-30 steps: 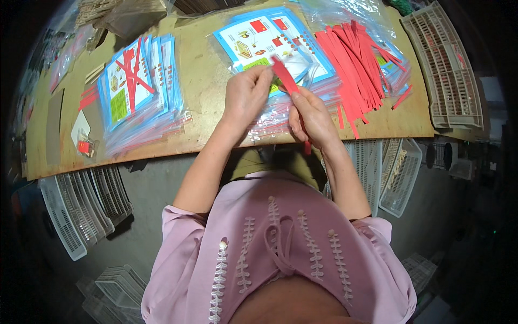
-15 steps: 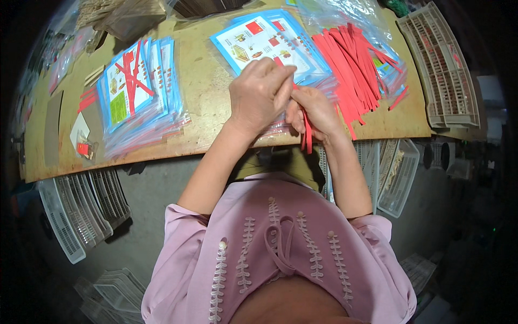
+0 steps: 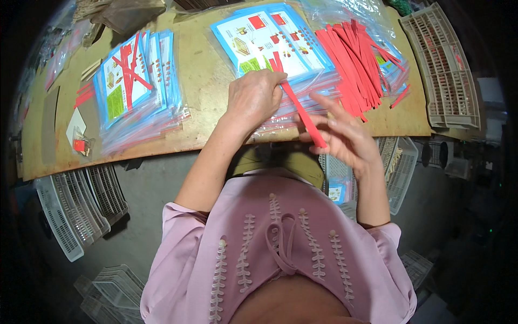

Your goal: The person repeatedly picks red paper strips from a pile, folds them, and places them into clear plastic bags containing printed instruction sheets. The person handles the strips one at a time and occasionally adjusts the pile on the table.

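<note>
Across the desk (image 3: pixel 202 65), bagged blue-edged sheets (image 3: pixel 259 40) beside heaped red strips (image 3: pixel 353 70), probably set close for easy reach. Then right hand (image 3: pixel 350 137), fingers loosely spread, contact unclear; left hand (image 3: pixel 253 94), fingers clenched, apparently for steadiness, on a single strip (image 3: pixel 305 116) slanting between both.

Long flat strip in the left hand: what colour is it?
The long flat strip in the left hand is red, best seen in the head view.

Red strip (image 3: pixel 305 116) partly behind left fingers (image 3: pixel 274 80)
</note>
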`<state>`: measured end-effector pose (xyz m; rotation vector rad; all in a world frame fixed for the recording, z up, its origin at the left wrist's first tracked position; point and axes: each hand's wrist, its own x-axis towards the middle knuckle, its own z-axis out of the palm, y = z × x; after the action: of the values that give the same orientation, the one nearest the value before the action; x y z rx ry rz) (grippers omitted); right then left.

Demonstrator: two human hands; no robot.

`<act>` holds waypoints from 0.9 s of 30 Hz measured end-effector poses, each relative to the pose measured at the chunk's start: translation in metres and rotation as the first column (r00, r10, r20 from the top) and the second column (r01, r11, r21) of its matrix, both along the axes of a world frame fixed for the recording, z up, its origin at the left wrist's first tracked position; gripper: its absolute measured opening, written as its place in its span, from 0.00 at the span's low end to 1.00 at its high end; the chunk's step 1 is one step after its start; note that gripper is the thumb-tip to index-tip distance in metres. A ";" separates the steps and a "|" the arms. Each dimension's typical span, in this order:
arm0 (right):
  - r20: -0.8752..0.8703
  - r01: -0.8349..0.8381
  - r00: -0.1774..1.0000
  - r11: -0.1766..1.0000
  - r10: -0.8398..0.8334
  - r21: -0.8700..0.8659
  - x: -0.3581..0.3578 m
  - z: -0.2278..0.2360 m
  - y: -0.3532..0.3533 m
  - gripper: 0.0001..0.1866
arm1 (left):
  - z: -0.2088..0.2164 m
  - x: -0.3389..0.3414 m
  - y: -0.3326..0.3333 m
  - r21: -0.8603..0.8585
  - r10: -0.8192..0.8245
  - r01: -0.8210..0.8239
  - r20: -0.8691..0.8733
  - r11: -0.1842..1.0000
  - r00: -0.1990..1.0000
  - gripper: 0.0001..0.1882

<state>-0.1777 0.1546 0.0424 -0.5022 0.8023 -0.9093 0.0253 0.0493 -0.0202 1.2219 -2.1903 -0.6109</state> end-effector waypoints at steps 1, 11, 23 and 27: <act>-0.022 0.010 1.000 1.000 -0.010 0.010 0.004 0.002 0.010 0.29 | -0.002 0.000 0.001 -0.034 0.007 -0.008 -0.007 0.999 1.000 0.14; -0.272 0.016 0.961 0.992 -0.050 -0.124 0.018 -0.002 0.000 0.21 | 0.014 -0.001 0.020 -0.352 -0.068 -0.012 -0.214 0.936 0.974 0.10; -0.313 0.014 0.947 0.986 -0.065 -0.163 0.041 -0.022 -0.016 0.29 | 0.008 0.015 0.024 -0.301 -0.012 -0.072 -0.267 0.951 0.964 0.11; -0.276 0.062 0.957 0.990 -0.094 -0.124 0.046 -0.038 -0.030 0.29 | 0.015 0.010 0.031 -0.241 -0.090 0.021 -0.281 0.970 0.956 0.14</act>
<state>-0.1315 0.1249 0.0046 -0.7154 1.0376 -0.9734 0.0356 0.0803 -0.0056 0.8885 -1.9884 -0.5002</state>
